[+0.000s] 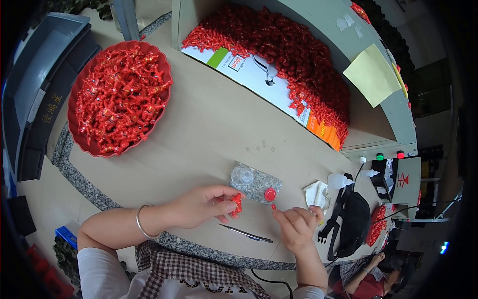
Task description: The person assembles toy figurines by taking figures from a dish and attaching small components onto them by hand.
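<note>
Between the thumb and fingers of my left hand (206,205) is a small red figurine (237,204). My right hand (297,226) is closed, pinching a tiny red part (274,206) near its fingertips; its exact kind is too small to tell. Just beyond both hands lies a speckled granite slab (256,185). On it are a small clear dish (244,175) and a red round cap (270,194). A slim pen-like tool (246,233) rests on the table below the hands.
A scalloped red bowl (74,124) heaped with red figurines stands at left. Across the table, a shelf bay holds a cardboard box (284,97) piled with red parts. To the right are a white cloth (317,195), a squeeze bottle (338,181), a black waist bag (354,224) and another person (371,279).
</note>
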A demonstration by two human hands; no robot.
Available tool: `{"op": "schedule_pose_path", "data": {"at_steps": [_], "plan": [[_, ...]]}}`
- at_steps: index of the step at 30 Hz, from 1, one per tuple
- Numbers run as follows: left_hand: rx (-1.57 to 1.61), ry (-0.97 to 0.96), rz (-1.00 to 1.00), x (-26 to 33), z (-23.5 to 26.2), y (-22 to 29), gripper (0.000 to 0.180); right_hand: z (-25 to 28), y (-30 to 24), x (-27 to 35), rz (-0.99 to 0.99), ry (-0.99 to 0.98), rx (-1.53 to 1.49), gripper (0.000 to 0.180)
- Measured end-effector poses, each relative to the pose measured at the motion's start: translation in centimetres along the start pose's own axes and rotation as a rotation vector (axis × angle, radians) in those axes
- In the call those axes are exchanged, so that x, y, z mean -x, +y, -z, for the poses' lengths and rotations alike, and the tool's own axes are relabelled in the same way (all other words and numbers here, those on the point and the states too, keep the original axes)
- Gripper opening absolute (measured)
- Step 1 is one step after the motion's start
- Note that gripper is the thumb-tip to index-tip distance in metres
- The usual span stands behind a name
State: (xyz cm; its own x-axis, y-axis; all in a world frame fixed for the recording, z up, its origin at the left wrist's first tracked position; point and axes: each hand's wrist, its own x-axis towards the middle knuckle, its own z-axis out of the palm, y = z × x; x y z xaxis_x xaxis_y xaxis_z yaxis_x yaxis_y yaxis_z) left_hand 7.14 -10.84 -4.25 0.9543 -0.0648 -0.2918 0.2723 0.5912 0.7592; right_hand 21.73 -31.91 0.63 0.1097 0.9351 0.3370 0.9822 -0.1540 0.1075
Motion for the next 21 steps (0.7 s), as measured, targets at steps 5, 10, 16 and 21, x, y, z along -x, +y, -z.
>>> {"op": "schedule_pose_path", "data": {"at_steps": [5,10,16,21], "plan": [[-0.112,0.019,-0.028,-0.1,0.2,-0.3,0.029,0.3,-2.4,-1.0,-0.331,0.193,-0.385,0.019],[-0.205,0.053,-0.113,-0.1,-0.4,-0.2,0.029,-0.4,-4.7,-2.3,-0.420,0.327,-0.468,0.015],[-0.291,0.092,-0.321,0.1,-0.8,-1.1,0.026,-1.5,-6.2,-1.9,-0.358,0.320,-0.313,0.016],[-0.430,0.087,-0.421,0.2,-0.9,-0.8,0.023,-2.1,-6.3,-2.3,-0.310,0.343,-0.266,0.015]]}}
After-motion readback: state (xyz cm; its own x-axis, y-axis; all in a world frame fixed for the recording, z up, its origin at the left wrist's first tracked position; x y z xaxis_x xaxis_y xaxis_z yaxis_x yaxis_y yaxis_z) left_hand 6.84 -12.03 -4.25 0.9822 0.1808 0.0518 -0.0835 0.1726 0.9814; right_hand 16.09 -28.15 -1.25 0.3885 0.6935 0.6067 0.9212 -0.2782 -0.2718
